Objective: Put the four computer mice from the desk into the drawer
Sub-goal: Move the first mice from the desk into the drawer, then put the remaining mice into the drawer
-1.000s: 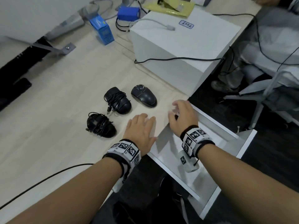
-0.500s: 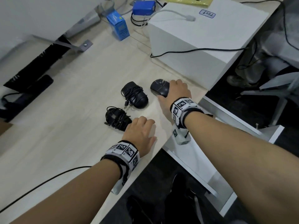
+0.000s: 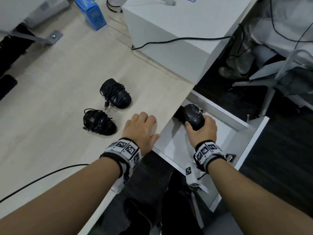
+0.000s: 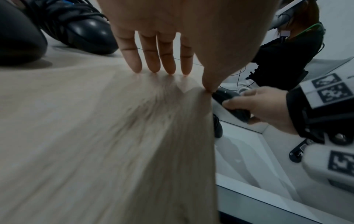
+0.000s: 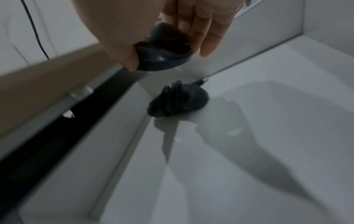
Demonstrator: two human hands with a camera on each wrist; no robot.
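Observation:
My right hand [image 3: 200, 128] grips a dark cordless mouse [image 3: 193, 116] over the open white drawer [image 3: 218, 136]; the right wrist view shows that held mouse [image 5: 164, 56] pinched between thumb and fingers. Below it, a cord-wrapped mouse [image 5: 177, 100] lies on the drawer floor near the desk side. Two more black mice with cords wound round them stay on the wooden desk [image 3: 50, 92]: one farther back [image 3: 116, 95], one nearer [image 3: 98, 122]. My left hand [image 3: 140, 128] rests flat on the desk edge, its fingers [image 4: 153, 60] straight and holding nothing.
A white box [image 3: 177, 31] with a black cable across it stands at the back right of the desk. A blue carton [image 3: 93, 16] lies behind the mice. A chair base [image 3: 271, 78] and another person's legs are to the right of the drawer.
My right hand reached to the cordless mouse on the desk, took hold of it and carried it right, over the drawer. The left hand stayed on the desk edge.

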